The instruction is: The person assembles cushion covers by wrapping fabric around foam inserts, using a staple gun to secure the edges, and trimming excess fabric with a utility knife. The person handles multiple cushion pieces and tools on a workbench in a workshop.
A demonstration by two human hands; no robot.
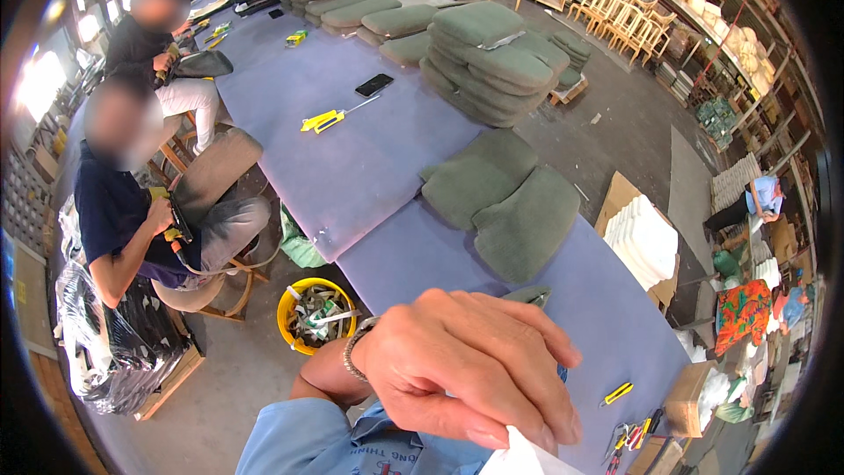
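My left hand (466, 361), with a beaded bracelet on its wrist, is raised close in front of me over the near part of the blue table. Its fingers bend down and its thumb presses on the corner of a thin white sheet (520, 456), perhaps paper or cloth. Most of that sheet falls outside the picture. My right hand is out of sight. Past my knuckles, two dark green seat pads (527, 224) lie side by side on the table. The tip of another green piece (530, 294) shows behind my fingers.
A yellow cutter (617, 394) and several hand tools (626, 444) lie at the table's right. Farther off are stacked pads (488, 62), a phone (374, 84) and yellow-handled tools (325, 120). A yellow scrap bucket (286, 321) stands left; two people (132, 202) sit beyond it.
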